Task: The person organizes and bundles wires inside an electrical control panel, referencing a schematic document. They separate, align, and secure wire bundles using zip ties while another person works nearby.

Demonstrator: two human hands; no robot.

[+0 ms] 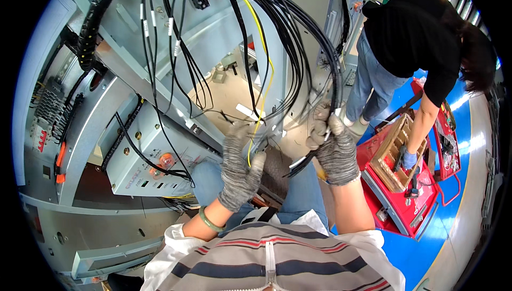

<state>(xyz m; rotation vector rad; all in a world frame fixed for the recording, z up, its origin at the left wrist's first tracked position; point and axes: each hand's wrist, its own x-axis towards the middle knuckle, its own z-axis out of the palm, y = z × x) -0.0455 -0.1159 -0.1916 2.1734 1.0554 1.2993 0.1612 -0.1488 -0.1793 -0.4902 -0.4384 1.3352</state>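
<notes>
Black wire bundle (337, 85), smooth and round-stranded, arcs down from above into the right hand (337, 152), whose curled fingers are closed around it; loose ends poke out just below and to the left of that hand. Both hands wear grey, marled knit gloves with ribbed, gathered cuffs. The left hand (241, 168) is raised with its thumb spread away from the fingers, right beside a slim, glossy yellow wire (272, 69); its fingertips are blurred, so I cannot tell whether they pinch anything. A smooth, pale green bangle (209, 220) rings the wrist below it.

Above and to the left of the left hand, thin black wires with white tubular markers (145, 27) hang in loops, and a thick spiral-wrapped harness (87, 35) bends beyond them. Left of that hand sits a flat-faced grey metal box (130, 176) with round orange fittings. To the right of the right hand, a brown, partitioned box (397, 147) rests on a red metal case (392, 213), and a co-worker (410, 29) bends over it, the face hidden. The harness is cut off at the top edge.
</notes>
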